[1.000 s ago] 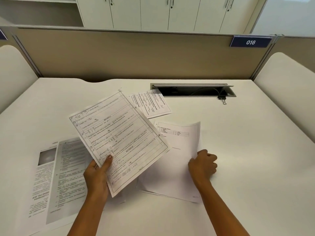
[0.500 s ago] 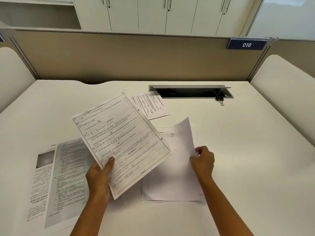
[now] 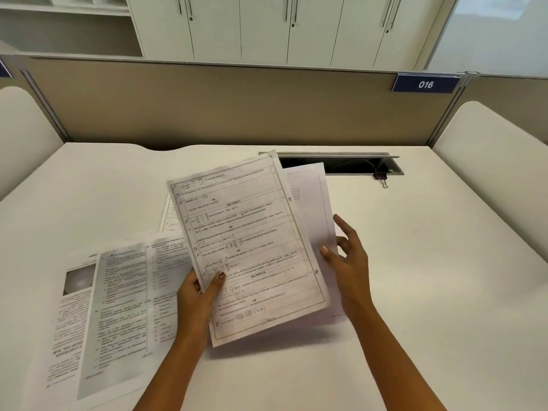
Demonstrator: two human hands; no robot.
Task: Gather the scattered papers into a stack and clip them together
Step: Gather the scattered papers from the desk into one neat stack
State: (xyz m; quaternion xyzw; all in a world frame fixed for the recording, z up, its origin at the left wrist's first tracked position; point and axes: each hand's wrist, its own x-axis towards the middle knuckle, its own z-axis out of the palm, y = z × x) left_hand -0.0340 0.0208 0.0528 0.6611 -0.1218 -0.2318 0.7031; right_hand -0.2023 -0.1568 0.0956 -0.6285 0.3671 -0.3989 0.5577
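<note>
Two white printed sheets are pinched at their lower left edge by the left hand, long axis pointing away. Right hand, fingers spread loose, touches their right edge. Small black binder clip lies far right, nearer this hand.

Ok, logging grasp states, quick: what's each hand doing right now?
Left hand: closed on the exam sheet, thumb on top.
Right hand: open, fingers spread by the plain sheet behind it; contact unclear.
</note>
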